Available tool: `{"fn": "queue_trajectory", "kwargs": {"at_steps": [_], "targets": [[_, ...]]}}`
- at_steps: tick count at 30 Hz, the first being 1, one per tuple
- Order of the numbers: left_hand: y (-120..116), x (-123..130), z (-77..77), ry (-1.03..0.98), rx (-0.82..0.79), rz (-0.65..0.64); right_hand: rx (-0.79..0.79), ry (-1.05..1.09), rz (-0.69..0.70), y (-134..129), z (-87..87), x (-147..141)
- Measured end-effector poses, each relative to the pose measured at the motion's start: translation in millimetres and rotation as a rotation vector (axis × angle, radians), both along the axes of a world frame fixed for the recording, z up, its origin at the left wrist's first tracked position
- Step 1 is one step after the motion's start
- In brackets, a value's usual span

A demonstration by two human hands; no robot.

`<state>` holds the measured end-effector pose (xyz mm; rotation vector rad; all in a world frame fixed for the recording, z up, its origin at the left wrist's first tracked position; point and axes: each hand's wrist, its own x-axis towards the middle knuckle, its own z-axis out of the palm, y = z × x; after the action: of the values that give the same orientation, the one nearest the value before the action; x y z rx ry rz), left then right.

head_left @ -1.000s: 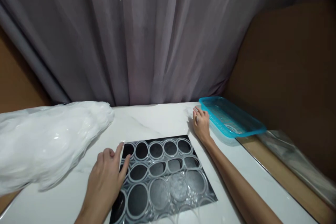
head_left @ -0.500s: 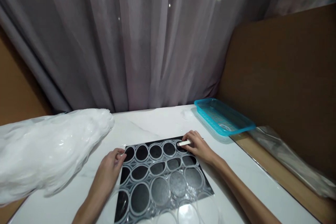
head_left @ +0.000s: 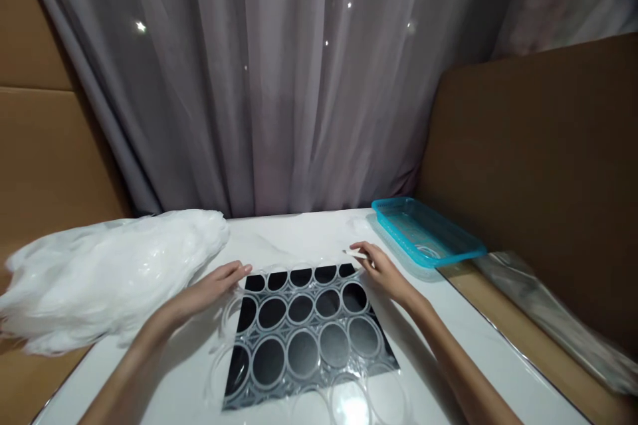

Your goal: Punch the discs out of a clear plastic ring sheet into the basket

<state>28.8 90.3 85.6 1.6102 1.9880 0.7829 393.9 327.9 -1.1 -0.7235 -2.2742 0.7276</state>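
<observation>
A clear plastic sheet with rows of round outlines [head_left: 302, 353] lies over a black rectangular sheet [head_left: 269, 362] on the white table. At its upper left corner, my left hand [head_left: 219, 284] pinches the edge of the clear sheet, fingers pressed together. My right hand [head_left: 381, 270] is just beyond the upper right corner and holds a small white stick-like tool [head_left: 355, 254] between thumb and fingers, its tip pointing left. The clear sheet reaches past the black one at the left and the near side.
A heap of translucent white plastic [head_left: 134, 265] lies at the left. A blue basket [head_left: 428, 232] stands at the back right, near a folded clear plastic bag [head_left: 553, 319]. Cardboard panels [head_left: 538, 166] flank both sides, and a grey curtain [head_left: 279, 93] hangs behind.
The clear sheet has shifted over the black sheet, its far edge now beyond it. My left hand has moved up and turned more sideways. The view has tilted up slightly.
</observation>
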Motion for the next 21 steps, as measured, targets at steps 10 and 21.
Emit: {"fn": "queue_trajectory", "kwargs": {"at_steps": [10,21], "targets": [[12,-17,77.3,-0.128,0.028,-0.18,-0.047,-0.161,0.203,13,140.4,4],[10,-39,75.2,-0.122,-0.012,-0.061,-0.005,-0.21,0.133,-12,187.4,9]]}}
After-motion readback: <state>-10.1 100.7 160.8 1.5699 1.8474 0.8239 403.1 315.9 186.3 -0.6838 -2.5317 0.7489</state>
